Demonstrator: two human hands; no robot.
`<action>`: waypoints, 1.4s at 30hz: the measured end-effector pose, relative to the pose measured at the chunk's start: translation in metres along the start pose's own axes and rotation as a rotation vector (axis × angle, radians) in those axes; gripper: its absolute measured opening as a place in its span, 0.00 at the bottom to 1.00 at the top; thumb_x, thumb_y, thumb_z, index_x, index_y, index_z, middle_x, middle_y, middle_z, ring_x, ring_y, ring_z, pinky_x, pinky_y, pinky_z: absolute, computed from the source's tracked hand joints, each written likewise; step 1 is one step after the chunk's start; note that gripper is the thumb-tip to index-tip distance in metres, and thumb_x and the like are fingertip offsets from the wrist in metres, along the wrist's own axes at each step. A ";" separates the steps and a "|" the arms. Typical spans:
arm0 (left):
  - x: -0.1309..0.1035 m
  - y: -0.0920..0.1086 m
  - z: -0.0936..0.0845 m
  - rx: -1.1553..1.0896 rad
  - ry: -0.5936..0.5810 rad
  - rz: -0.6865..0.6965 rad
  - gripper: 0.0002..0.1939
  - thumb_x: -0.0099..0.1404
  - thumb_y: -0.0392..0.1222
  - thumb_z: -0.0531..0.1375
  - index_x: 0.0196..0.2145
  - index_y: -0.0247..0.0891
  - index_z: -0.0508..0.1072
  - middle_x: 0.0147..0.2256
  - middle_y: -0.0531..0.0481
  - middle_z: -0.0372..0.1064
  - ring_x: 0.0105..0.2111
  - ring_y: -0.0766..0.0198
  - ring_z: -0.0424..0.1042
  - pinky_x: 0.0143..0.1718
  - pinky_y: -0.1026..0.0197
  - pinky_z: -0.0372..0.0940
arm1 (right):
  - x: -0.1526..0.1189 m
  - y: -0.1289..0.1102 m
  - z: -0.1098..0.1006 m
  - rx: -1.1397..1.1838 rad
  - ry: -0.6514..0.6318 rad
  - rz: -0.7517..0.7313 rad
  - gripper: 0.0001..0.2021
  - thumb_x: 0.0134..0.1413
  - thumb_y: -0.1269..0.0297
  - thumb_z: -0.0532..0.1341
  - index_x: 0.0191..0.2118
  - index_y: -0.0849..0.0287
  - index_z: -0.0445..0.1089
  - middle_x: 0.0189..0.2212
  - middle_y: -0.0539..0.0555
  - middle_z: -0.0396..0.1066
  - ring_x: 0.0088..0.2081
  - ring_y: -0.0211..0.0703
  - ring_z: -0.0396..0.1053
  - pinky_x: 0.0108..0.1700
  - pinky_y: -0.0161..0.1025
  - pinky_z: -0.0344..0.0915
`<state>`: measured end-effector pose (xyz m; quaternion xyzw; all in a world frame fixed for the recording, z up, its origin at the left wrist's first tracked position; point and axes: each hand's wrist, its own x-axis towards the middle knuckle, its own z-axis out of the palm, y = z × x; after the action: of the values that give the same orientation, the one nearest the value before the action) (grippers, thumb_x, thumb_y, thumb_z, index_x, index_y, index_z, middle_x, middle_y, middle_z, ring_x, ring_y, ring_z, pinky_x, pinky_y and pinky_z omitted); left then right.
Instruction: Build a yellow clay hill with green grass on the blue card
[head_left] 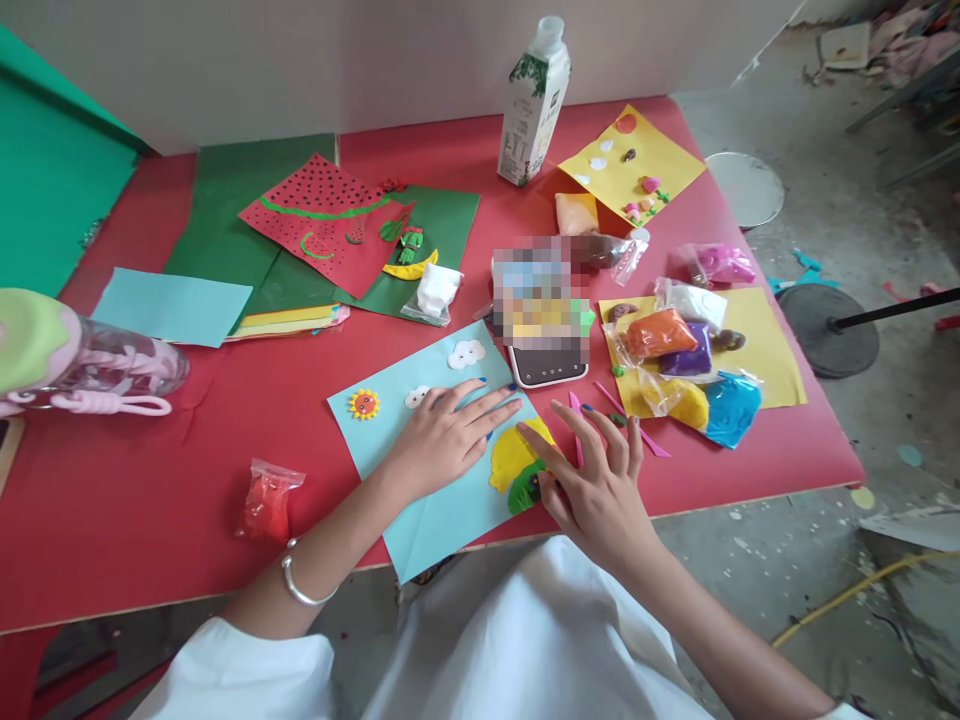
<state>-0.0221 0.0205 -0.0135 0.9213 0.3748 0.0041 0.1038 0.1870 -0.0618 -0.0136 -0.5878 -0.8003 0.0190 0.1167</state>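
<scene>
Left hand (442,440) lies flat, fingers spread, pinning the light blue card (435,510) at the near edge of the red worktop (150,480). Right hand (600,480), open and holding nothing, presses fingertips on the yellow-green clay shape (517,465) on the card's right side. Best: card held steady, light even pressure from the edges inward.

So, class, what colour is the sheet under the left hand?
Light blue sheet, under the left hand; head view.

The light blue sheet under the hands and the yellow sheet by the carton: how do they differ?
The light blue sheet lies at the table's near edge, pressed flat by the left hand; the yellow sheet lies far back, untouched. The blue one bears a sun and clouds, the yellow one small scattered clay pieces. Both carry clay decorations.
</scene>
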 end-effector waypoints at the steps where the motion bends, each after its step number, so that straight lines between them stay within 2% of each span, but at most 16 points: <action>1: 0.000 0.000 0.000 0.001 -0.003 0.000 0.29 0.71 0.35 0.47 0.67 0.54 0.54 0.66 0.62 0.54 0.62 0.57 0.58 0.54 0.51 0.57 | 0.000 0.000 0.001 -0.003 0.000 0.004 0.21 0.61 0.61 0.57 0.60 0.44 0.67 0.62 0.58 0.58 0.61 0.60 0.54 0.64 0.70 0.43; 10: 0.000 0.000 -0.001 -0.003 0.018 0.005 0.29 0.71 0.36 0.48 0.67 0.54 0.53 0.65 0.60 0.57 0.62 0.57 0.59 0.54 0.52 0.58 | 0.002 0.008 -0.003 -0.008 0.023 0.036 0.18 0.61 0.60 0.58 0.56 0.45 0.71 0.61 0.57 0.59 0.62 0.60 0.54 0.65 0.68 0.42; 17: 0.000 0.000 -0.002 0.006 0.010 -0.001 0.29 0.71 0.36 0.48 0.67 0.55 0.53 0.65 0.59 0.57 0.62 0.57 0.58 0.54 0.53 0.58 | 0.001 0.011 -0.001 -0.032 0.049 0.047 0.19 0.62 0.59 0.57 0.58 0.42 0.68 0.62 0.54 0.59 0.62 0.59 0.54 0.65 0.68 0.42; 26: 0.000 0.001 -0.003 0.013 0.027 0.002 0.30 0.71 0.35 0.49 0.67 0.56 0.52 0.65 0.60 0.58 0.62 0.57 0.59 0.54 0.53 0.58 | 0.000 0.014 -0.001 -0.032 0.011 0.029 0.19 0.63 0.56 0.55 0.58 0.45 0.68 0.64 0.55 0.57 0.62 0.60 0.53 0.65 0.68 0.43; 33: 0.000 0.000 -0.002 0.002 0.005 0.005 0.30 0.70 0.35 0.48 0.67 0.55 0.52 0.65 0.60 0.56 0.62 0.57 0.59 0.54 0.52 0.58 | 0.001 0.024 -0.003 0.032 0.020 0.025 0.19 0.65 0.62 0.53 0.58 0.51 0.70 0.62 0.58 0.58 0.61 0.58 0.55 0.64 0.60 0.53; 42: 0.000 0.000 -0.002 0.000 0.010 0.006 0.30 0.71 0.36 0.48 0.67 0.55 0.52 0.65 0.59 0.57 0.62 0.57 0.59 0.54 0.53 0.58 | 0.004 0.026 -0.006 -0.001 0.041 -0.038 0.18 0.65 0.60 0.54 0.57 0.52 0.70 0.60 0.59 0.62 0.60 0.58 0.57 0.64 0.63 0.52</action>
<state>-0.0223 0.0213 -0.0116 0.9224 0.3724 0.0089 0.1020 0.2110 -0.0505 -0.0110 -0.5728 -0.8088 0.0043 0.1333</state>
